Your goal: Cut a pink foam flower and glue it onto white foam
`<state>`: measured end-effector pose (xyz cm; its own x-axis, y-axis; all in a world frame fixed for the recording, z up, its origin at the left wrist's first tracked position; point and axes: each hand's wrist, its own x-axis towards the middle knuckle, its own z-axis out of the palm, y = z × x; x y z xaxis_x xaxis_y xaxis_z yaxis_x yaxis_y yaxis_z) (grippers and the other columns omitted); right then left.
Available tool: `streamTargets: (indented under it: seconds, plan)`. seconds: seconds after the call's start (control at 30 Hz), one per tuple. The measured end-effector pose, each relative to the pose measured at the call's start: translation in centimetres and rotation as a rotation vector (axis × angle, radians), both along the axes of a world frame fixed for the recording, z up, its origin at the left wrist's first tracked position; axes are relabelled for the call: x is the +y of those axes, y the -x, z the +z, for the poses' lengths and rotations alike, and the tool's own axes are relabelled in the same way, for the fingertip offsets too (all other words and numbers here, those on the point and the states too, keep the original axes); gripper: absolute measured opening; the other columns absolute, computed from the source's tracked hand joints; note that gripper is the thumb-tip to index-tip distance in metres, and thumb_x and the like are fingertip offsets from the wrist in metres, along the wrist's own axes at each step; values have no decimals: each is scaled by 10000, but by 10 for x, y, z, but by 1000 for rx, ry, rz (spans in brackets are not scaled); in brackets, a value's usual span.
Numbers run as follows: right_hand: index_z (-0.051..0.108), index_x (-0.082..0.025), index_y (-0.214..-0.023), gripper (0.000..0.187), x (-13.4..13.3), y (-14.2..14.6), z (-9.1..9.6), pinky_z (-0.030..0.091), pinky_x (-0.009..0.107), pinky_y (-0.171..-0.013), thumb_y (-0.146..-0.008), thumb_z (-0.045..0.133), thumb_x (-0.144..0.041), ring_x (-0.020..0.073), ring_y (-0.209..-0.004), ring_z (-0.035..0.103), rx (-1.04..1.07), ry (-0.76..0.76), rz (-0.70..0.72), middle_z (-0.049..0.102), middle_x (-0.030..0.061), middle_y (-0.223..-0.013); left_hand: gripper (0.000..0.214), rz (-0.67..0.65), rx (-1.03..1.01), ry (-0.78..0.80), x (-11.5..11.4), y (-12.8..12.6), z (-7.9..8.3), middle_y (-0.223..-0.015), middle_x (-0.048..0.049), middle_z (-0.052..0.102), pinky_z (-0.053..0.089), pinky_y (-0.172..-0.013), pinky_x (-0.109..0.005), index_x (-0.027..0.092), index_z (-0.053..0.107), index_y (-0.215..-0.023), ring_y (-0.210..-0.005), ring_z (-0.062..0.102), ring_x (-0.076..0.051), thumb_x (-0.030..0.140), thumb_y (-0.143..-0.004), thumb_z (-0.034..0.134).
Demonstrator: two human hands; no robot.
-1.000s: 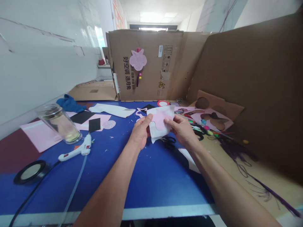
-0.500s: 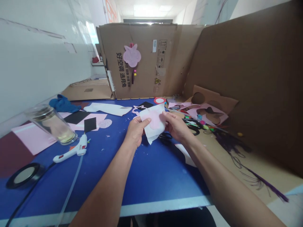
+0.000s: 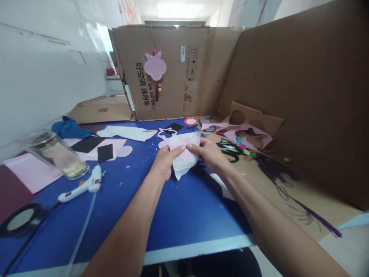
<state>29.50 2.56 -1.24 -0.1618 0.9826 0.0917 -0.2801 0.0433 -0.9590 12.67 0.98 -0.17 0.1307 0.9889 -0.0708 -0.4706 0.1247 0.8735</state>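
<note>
Above the blue table, both hands hold a thin white sheet (image 3: 181, 171) that looks like paper or cloth, with a pink piece (image 3: 187, 156) against its middle. My left hand (image 3: 164, 161) grips the left edge, its thumb lying on the front. My right hand (image 3: 211, 154) holds the right side, and its thumb presses on the pink piece near the left thumb. The fingers behind the sheet are hidden. Just beyond the sheet lies a pink cut-out outline (image 3: 167, 132). Black-handled scissors (image 3: 230, 152) rest right of my right hand.
On the left lie a white glue gun (image 3: 83, 186) with its cord, a tilted-looking glass cup (image 3: 62, 157), a black tape roll (image 3: 21, 221) and a blue cloth (image 3: 70, 127). Cardboard walls (image 3: 173, 104) stand behind and right. Purple tassel threads (image 3: 276, 169) and beads lie at the right.
My right thumb has moved left from the sheet's right edge onto the pink piece. The view has shifted slightly, and the sheet is still held in both hands.
</note>
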Motion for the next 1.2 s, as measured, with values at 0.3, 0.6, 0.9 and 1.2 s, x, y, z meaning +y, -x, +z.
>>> streamTargets:
  seconds: [0.3, 0.6, 0.9, 1.2]
  plan:
    - [685, -225, -786, 536, 2, -2, 4, 519, 298, -603, -727, 890, -716, 158, -600, 593, 26, 56, -3, 677, -11, -685, 296, 126, 0, 11, 4, 0, -2, -943, -141, 847, 680, -831, -442, 128, 827, -962, -887, 823, -327, 130, -675, 900]
    - [711, -210, -735, 485, -2, -1, 5, 503, 254, -567, -626, 1003, -582, 128, -601, 571, -90, 12, -10, 669, -13, -692, 315, 194, -7, -11, 4, -1, 1, -972, -129, 850, 670, -796, -405, 137, 823, -949, -872, 821, -313, 159, -649, 919]
    - [745, -213, -774, 465, 0, -3, 4, 537, 282, -606, -677, 965, -612, 132, -603, 577, -90, 8, 10, 656, -18, -679, 351, 202, 20, -57, 5, 0, -2, -1013, -133, 850, 653, -757, -362, 124, 834, -991, -797, 803, -261, 164, -654, 923]
    - [766, -207, -866, 435, 3, -6, 3, 516, 313, -667, -647, 991, -508, 162, -679, 625, -86, -16, -66, 755, 14, -831, 364, 22, 84, 15, 2, 0, -3, -990, -160, 847, 637, -751, -356, 120, 838, -997, -808, 801, -273, 262, -680, 949]
